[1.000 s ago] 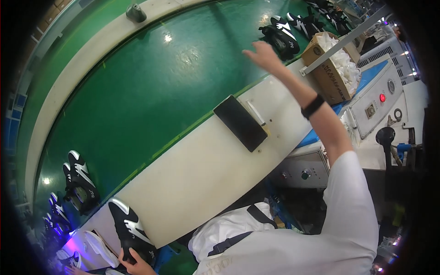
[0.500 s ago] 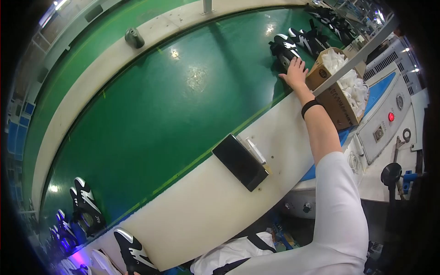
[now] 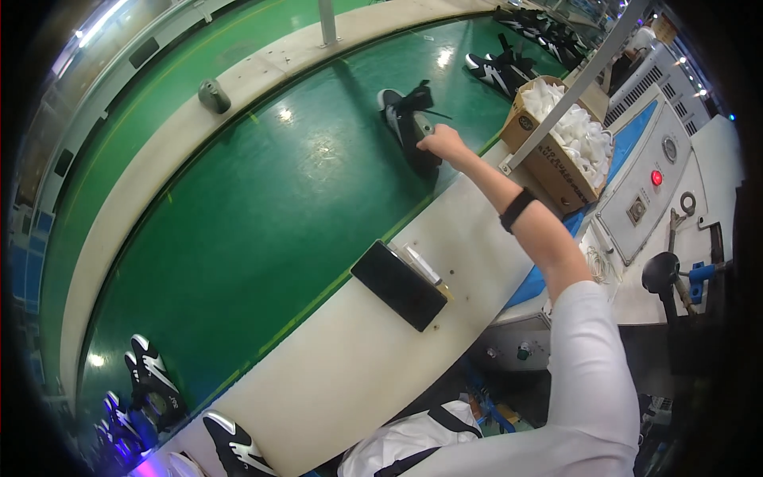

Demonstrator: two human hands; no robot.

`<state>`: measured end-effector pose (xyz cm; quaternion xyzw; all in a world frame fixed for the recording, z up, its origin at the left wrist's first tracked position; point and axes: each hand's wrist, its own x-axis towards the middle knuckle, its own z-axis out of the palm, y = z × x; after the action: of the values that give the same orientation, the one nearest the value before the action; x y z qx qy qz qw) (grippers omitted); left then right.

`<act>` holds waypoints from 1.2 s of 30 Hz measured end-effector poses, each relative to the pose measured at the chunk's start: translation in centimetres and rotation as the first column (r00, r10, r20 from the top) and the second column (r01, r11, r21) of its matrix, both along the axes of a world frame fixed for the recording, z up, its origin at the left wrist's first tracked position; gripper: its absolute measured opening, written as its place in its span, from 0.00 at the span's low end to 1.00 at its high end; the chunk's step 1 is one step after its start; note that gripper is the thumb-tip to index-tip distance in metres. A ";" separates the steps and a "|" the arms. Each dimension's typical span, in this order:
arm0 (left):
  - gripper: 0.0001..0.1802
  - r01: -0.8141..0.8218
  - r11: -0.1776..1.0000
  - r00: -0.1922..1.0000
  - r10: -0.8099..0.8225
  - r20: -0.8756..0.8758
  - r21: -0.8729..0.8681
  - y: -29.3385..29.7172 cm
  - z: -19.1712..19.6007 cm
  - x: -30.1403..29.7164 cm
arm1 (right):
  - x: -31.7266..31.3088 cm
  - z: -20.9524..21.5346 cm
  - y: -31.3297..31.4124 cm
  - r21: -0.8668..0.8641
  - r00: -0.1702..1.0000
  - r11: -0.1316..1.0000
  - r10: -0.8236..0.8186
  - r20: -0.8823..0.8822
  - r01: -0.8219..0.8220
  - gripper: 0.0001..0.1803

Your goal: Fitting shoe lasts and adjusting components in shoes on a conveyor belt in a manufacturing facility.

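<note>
My right hand (image 3: 441, 144), its arm stretched far out over the green belt (image 3: 278, 238), is closed on the heel end of a black shoe (image 3: 404, 127). The shoe has a grey toe, and its dark straps stick up; motion smears it a little. At the lower left, another black shoe (image 3: 232, 445) with white side marks and a silver toe lies on the pale ledge (image 3: 334, 374), cut off by the picture's lower edge. My left hand is out of view.
A cardboard box (image 3: 556, 171) of white crumpled stuffing stands right of my forearm, by a metal post (image 3: 576, 91). A black phone-like slab (image 3: 399, 285) lies on the ledge. More shoes (image 3: 155, 381) sit at the belt's left end, others (image 3: 499, 73) farther up. A control panel (image 3: 636, 183) is at right.
My right hand has gone from spread over the shoe near the box to gripping it. Hand and shoe have moved left along the belt, and the shoe has turned.
</note>
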<state>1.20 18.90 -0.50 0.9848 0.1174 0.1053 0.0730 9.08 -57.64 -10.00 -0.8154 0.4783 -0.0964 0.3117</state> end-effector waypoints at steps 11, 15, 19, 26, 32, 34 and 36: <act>0.31 0.240 0.917 0.970 -0.212 0.122 -0.318 1.3 -1.8 0.6 | 5.6 5.8 12.4 0.679 0.929 0.723 -0.150 0.339 -0.131 0.24; 0.32 0.356 0.882 0.916 -0.266 0.299 -0.309 -0.9 1.5 0.7 | 3.5 9.6 19.8 0.825 0.958 0.504 0.020 0.286 -0.257 0.23; 0.30 0.623 0.619 0.752 -0.642 0.148 -0.479 -6.1 3.3 0.5 | -2.7 12.7 30.2 0.662 0.902 0.612 0.285 0.326 -0.432 0.18; 0.37 0.449 0.504 0.800 -0.595 0.081 -0.738 -13.9 -2.7 -2.1 | -17.3 9.5 46.1 0.179 0.577 0.551 0.800 0.166 -0.815 0.36; 0.26 0.406 0.324 0.789 -0.596 0.148 -0.855 -10.9 -5.0 -0.3 | -16.4 9.9 45.0 -0.031 0.599 0.685 0.657 0.459 -0.728 0.15; 0.21 0.498 0.336 0.759 -0.615 0.213 -0.800 -11.0 -4.8 0.6 | -11.6 10.5 44.8 -0.202 0.426 0.565 0.772 0.473 -0.800 0.23; 0.19 0.500 0.343 0.754 -0.625 0.205 -0.795 -11.3 -5.3 0.6 | -9.5 10.2 44.7 -0.150 0.297 0.409 0.828 0.476 -0.900 0.28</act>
<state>1.78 7.58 -5.83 0.8182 -0.1901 -0.0597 0.5393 -0.46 -12.98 0.20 -0.8649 -0.1260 -0.0767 0.4798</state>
